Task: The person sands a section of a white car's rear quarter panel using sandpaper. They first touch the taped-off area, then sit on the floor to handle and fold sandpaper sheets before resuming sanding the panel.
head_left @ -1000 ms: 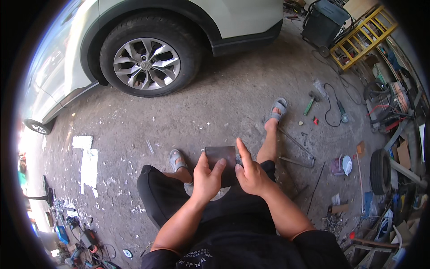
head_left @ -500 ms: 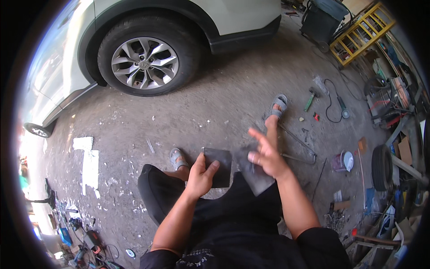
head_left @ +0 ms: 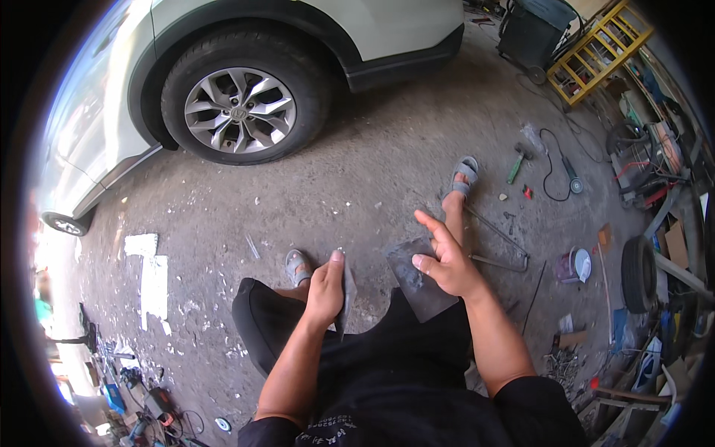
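Note:
My left hand (head_left: pixel 325 292) grips a thin dark rectangular plate (head_left: pixel 349 290), now turned nearly edge-on, with the thumb along its upper edge. In my right hand (head_left: pixel 453 267) is a second dark flat rectangular plate (head_left: pixel 426 299), its broad face up and a pale grey smear near the thumb. The thumb presses on that face while the index finger points outward past the plate; the other fingers are partly hidden. A gap separates the two plates, which are held above my lap (head_left: pixel 372 350).
A white car with its wheel (head_left: pixel 240 112) stands ahead. On the right floor lie a green-handled hammer (head_left: pixel 517 164), an angle grinder (head_left: pixel 572 176), a bent metal bar (head_left: pixel 500 264) and a paint bucket (head_left: pixel 573 266). A loose tire (head_left: pixel 638 276) and yellow ladder (head_left: pixel 599 52) are farther right.
My left hand has rotated its plate from face-up to nearly edge-on. The right plate, blurred before, is now sharp and has shifted only slightly.

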### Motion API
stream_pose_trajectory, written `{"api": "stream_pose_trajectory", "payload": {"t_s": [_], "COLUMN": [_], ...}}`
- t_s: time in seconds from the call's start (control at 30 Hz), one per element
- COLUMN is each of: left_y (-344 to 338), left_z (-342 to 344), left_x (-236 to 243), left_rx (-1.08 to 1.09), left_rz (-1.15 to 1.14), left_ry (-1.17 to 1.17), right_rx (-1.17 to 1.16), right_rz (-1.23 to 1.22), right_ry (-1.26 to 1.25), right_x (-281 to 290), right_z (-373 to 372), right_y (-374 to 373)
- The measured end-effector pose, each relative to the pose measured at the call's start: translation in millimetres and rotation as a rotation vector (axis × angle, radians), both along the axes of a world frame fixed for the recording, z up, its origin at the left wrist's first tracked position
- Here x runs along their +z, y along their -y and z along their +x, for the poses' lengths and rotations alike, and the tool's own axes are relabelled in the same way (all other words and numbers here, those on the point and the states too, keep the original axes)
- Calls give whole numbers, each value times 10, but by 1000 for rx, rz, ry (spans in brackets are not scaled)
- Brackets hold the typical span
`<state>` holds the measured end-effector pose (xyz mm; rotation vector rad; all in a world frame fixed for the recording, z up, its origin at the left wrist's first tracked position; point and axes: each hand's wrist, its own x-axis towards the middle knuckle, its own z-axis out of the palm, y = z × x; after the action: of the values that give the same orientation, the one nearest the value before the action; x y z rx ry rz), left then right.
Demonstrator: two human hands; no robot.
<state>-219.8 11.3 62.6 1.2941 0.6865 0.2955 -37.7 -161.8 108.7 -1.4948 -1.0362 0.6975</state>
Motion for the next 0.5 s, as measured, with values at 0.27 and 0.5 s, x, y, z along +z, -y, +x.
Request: {"api": "stream_pose_trajectory", "payload": {"t_s": [0.27,0.5], "left_y": [135,91], "left_z": [188,44], "left_x": [82,14], "left_rx": [-250,-135], "left_rz": [28,-58], "left_ry": [122,-15], "right_rx": [83,62], "right_rz": [-133,-111], "right_ry": [79,-120], "right_x": [-105,-216], "right_z": [-147,-110], "right_y": [-26,51]}}
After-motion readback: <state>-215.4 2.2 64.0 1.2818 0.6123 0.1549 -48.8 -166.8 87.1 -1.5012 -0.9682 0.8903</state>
